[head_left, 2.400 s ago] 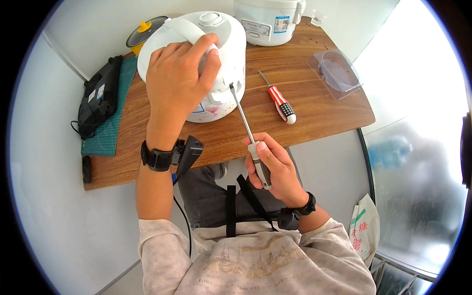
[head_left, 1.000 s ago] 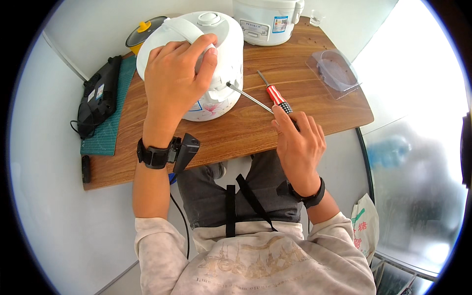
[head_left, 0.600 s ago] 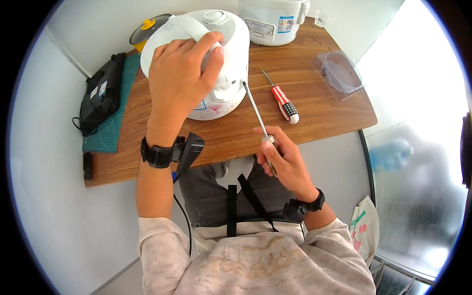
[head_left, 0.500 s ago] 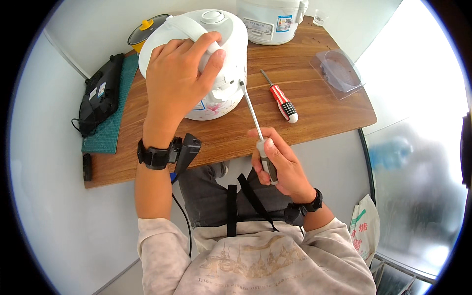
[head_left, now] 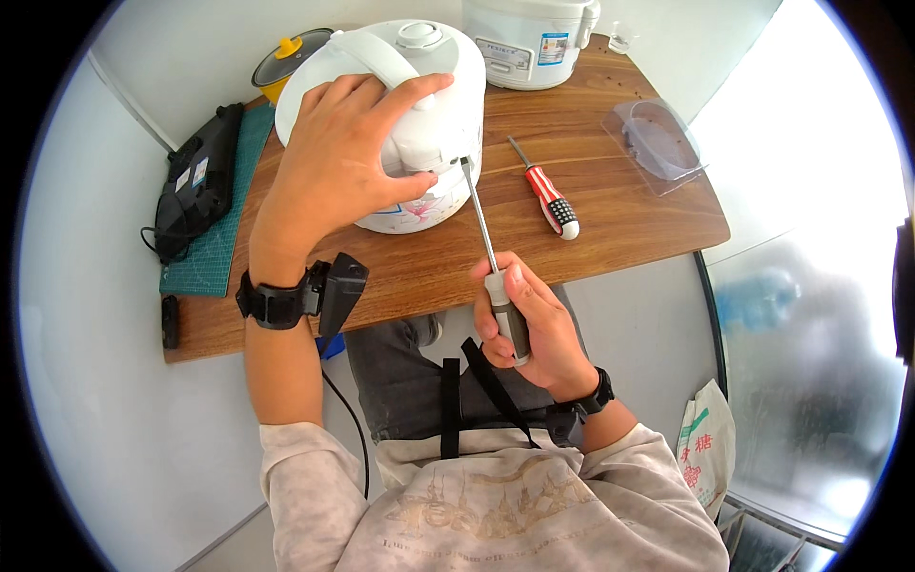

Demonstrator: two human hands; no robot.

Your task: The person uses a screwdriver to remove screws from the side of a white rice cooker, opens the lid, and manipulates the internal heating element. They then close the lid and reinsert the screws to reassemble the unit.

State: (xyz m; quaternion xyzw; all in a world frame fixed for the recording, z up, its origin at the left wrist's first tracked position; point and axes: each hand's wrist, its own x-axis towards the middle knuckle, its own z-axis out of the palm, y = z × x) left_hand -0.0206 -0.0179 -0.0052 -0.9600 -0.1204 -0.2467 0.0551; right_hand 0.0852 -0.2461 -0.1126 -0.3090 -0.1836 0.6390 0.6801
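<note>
A white rice cooker [head_left: 448, 76] with a floral print and a carry handle stands at the table's far left. My left hand [head_left: 348, 148] grips its front, fingers spread over the lid beside the handle and thumb low near the front edge. In my right hand [head_left: 529, 315] is a screwdriver [head_left: 509, 319] with a grey handle and long metal shaft, fingers wrapped round the grip. Its shaft points up and away, the tip at the cooker's front right, close to a small dark hole; whether it touches, I cannot tell. A second screwdriver [head_left: 550, 202], red, white and black, lies to the right.
On the wooden table [head_left: 610, 219] a second rice cooker [head_left: 529, 48] stands at the back, with a clear plastic tray [head_left: 658, 148] at the right. A black device [head_left: 198, 186] sits on a green mat [head_left: 205, 272] at the left. Behind is a yellow pot [head_left: 272, 91].
My left thumb has moved down from beside the handle to the cooker's lower front, and the hand has spread wider. The screwdriver has shifted slightly left and its handle lower.
</note>
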